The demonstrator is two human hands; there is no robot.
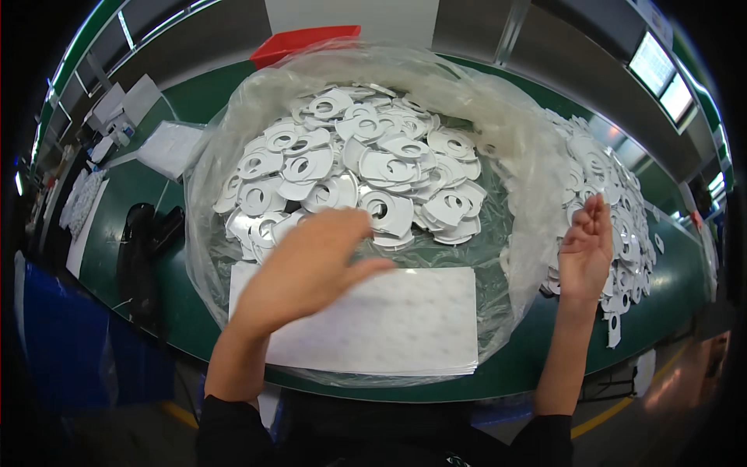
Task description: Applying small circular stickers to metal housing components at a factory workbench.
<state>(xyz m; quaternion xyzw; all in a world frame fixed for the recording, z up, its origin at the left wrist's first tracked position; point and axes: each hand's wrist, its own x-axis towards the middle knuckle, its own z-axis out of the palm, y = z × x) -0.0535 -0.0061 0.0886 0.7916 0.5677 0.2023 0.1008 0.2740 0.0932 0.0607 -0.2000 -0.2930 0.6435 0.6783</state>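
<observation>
My left hand (315, 261) reaches over the near edge of a heap of white flat plastic pieces (381, 167), each with a round hole. Its thumb stands apart from the fingers, and no piece shows in it. Below it lies a stack of white sheets (381, 319), partly covered by my hand and wrist. The heap and stack rest on a large clear plastic bag (521, 148) spread open. My right hand (585, 253) is raised at the bag's right side, palm turned inward, fingers upright and slightly bent, holding nothing visible. It overlaps a second heap of similar white pieces (622, 226).
A red bin (303, 45) stands behind the bag. On the green table (661, 292), a black tool-like object (140, 257) lies at the left, near a flat, clear-wrapped white packet (171, 149). Blue crates (62, 342) stand at the lower left.
</observation>
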